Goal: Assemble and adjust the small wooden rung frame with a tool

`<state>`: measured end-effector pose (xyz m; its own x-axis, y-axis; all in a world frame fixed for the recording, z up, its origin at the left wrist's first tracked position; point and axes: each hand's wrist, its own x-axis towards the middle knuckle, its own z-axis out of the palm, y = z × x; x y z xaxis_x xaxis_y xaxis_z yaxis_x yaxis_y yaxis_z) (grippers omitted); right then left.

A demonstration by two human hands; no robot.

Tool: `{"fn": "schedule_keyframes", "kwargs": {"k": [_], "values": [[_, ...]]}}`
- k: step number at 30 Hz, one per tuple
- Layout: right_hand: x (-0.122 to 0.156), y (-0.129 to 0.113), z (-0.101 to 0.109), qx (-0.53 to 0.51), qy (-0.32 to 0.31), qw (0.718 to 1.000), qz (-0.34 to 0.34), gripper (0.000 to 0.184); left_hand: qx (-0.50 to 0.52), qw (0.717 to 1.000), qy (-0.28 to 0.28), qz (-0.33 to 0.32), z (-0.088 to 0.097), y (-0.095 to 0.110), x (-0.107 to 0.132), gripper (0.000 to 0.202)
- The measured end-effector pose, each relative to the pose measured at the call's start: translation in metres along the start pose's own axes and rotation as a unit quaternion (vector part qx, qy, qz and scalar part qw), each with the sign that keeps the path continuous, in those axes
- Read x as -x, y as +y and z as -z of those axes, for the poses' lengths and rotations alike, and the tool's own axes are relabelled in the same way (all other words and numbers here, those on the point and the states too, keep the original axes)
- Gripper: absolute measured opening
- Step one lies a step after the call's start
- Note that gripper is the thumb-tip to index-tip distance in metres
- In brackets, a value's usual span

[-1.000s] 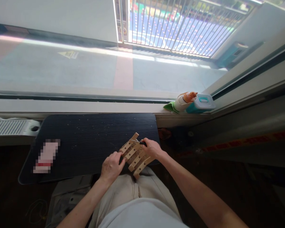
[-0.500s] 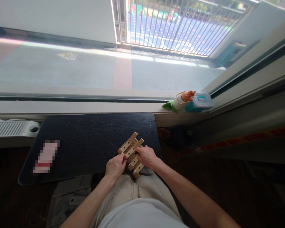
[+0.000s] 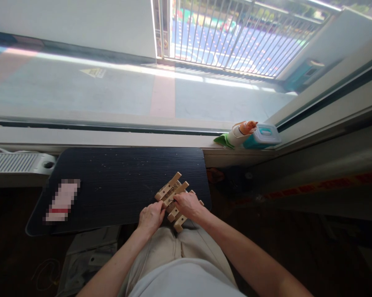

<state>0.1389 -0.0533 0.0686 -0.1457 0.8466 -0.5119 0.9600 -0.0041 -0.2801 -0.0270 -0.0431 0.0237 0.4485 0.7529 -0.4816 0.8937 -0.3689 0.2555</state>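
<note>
Slantwise, the wooden slats (image 3: pixel 177 192) point lengthwise toward the far right.

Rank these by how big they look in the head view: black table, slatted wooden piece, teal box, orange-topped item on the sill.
1. Black table
2. Slatted wooden piece, partly covered by the right hand
3. Teal box and orange-topped item: too close to rank; they overlap.
</note>
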Motion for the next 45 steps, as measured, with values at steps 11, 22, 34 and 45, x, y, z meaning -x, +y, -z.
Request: {"fn": "schedule_keyframes", "kwargs": {"k": [11, 22, 34, 45], "values": [[-0.01, -0.005, 0.003, 0.089, -0.01, 0.994, 0.062, 0.021, 0.004, 1.0, 0.009, 0.002, 0.0, 0.001, 0.002, 0.017], [-0.033, -0.03, 0.02, 0.146, -0.073, 0.977, 0.139, 0.019, 0.024, 1.0, 0.005, 0.007, 0.0, 0.0, 0.001, 0.018], [-0.025, -0.013, 0.016, 0.108, -0.044, 0.983, 0.14, 0.02, 0.031, 0.999, -0.001, 0.011, -0.002, -0.002, 0.002, 0.022], [-0.023, -0.011, 0.005, 0.077, -0.027, 0.997, -0.007, 0.023, 0.026, 1.0, -0.009, 0.015, -0.001, 0.0, 0.003, 0.022]]}}
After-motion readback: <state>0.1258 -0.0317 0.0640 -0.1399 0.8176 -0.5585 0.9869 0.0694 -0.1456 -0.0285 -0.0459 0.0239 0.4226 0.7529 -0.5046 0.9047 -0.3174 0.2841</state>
